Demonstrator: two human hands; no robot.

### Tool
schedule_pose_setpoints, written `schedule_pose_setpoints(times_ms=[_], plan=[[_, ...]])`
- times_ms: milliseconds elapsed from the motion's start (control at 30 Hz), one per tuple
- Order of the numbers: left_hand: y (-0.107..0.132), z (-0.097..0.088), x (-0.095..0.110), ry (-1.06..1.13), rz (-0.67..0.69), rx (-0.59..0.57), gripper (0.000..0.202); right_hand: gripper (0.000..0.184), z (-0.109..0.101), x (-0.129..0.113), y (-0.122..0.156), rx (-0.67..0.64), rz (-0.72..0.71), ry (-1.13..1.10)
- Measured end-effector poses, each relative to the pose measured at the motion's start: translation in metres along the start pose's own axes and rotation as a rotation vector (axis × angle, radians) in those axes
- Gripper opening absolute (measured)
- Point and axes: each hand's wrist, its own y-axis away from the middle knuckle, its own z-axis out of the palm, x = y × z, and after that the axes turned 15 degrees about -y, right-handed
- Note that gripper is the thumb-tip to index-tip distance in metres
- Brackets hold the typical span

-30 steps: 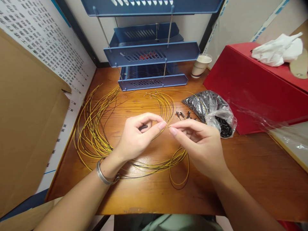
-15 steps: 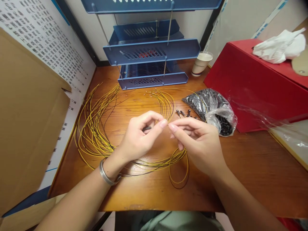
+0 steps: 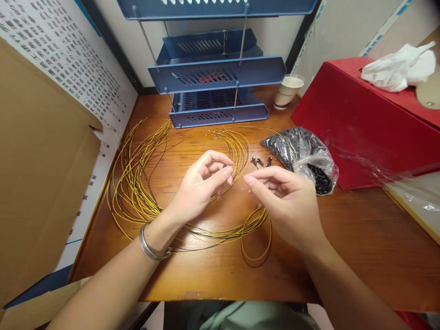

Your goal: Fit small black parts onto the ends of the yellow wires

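My left hand (image 3: 202, 183) is closed, with a small black part (image 3: 224, 166) showing between the curled fingers and thumb. To its right, a short gap away, my right hand (image 3: 287, 197) holds thumb and forefinger pinched together; what lies in the pinch is too small to make out. Thin yellow-and-black wires (image 3: 227, 233) run in a long coil under both hands, and a loop of them comes out below my right hand. Beyond the fingers lie several small black parts with shiny ends (image 3: 260, 162), partly hidden by my right hand.
An untied clear bag of black parts (image 3: 302, 151) rests against a red box (image 3: 357, 114) topped with tissue. Blue stacked trays (image 3: 220, 117) and a paper cup (image 3: 288, 91) stand at the back of the wooden desk (image 3: 371, 243). Cardboard (image 3: 41, 160) walls the left side.
My hands, whose fingertips met before, have come apart. My left hand has drawn back slightly, and the black part in it now sits up near the fingertips.
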Motion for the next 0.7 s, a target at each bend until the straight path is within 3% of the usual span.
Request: schedule_pose_setpoints(times_ms=[200, 500, 700], plan=[[-0.0003, 0.0006, -0.0057, -0.112, 0.067, 0.124, 0.025, 0.009, 0.0004, -0.0001, -0.0011, 0.021, 0.012, 0.020], [0.0038, -0.0008, -0.0021, -0.383, 0.109, -0.003, 0.030, 0.009, 0.0000, 0.0003, -0.0011, 0.028, 0.011, 0.017], [0.0043, 0.0021, -0.0067, -0.397, 0.174, 0.165, 0.018, 0.010, -0.0006, 0.0002, -0.0011, 0.035, 0.020, 0.005]])
